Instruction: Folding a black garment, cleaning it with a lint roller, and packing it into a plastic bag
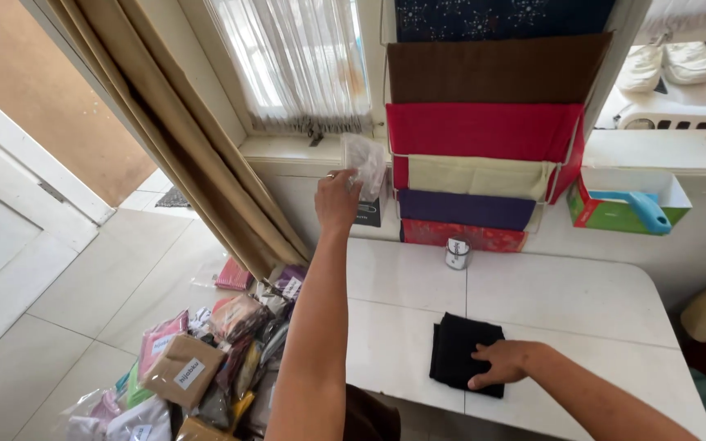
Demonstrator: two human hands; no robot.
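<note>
A folded black cloth (459,351) is pressed flat on the white desk (582,302) by the right hand (502,363), fingers spread, nothing gripped. Farther off, a clear plastic bag (367,163) is pinched by the raised left hand (337,200) before the rack of folded fabrics (484,131).

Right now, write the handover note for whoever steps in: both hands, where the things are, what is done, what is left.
Left hand: raised toward the window ledge, pinching a clear plastic bag.
Right hand: flat on the folded black cloth, pressing it to the white table.
Nearby: a small tape roll stands on the table below the hanging folded fabrics; packed parcels are piled on the floor at the left.
Done: cloth folded, bag in hand.
Left: the cloth is not yet in the bag.
</note>
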